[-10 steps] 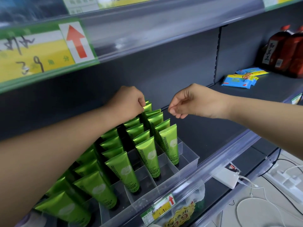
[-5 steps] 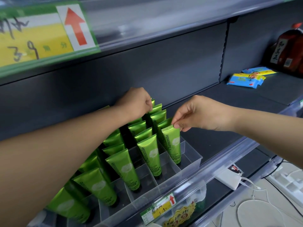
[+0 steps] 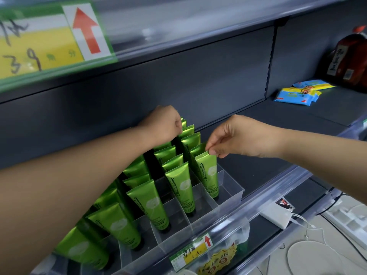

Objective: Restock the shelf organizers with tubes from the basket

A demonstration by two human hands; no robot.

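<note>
My right hand [image 3: 238, 135] has thumb and forefinger closed to a tight pinch on the flat crimped top of the front tube [image 3: 207, 175], and the other fingers are curled loosely beneath the palm. That tube stands cap down and leans back a little, at the front of the rightmost lane of the clear organizer [image 3: 232, 187] on the shelf [image 3: 258, 167]. My left hand [image 3: 162, 124] reaches over the rows of green tubes [image 3: 178, 187] to the back of the organizer. Its fingers are curled in, with the knuckles against the tops of the rearmost tubes, but the back of the hand hides the fingertips, so I cannot tell whether it grips one. Further right on the shelf lie blue packets [image 3: 296, 94] beside a dark bottle [image 3: 351, 56], and a yellow price tag [image 3: 39, 42] with a red arrow hangs on the shelf edge above. A second ago my right hand hung in the air, clear of the tubes; half a second ago it had come down onto the front tube's top, and it keeps that pinch now, while my left hand has stayed at the back row
</note>
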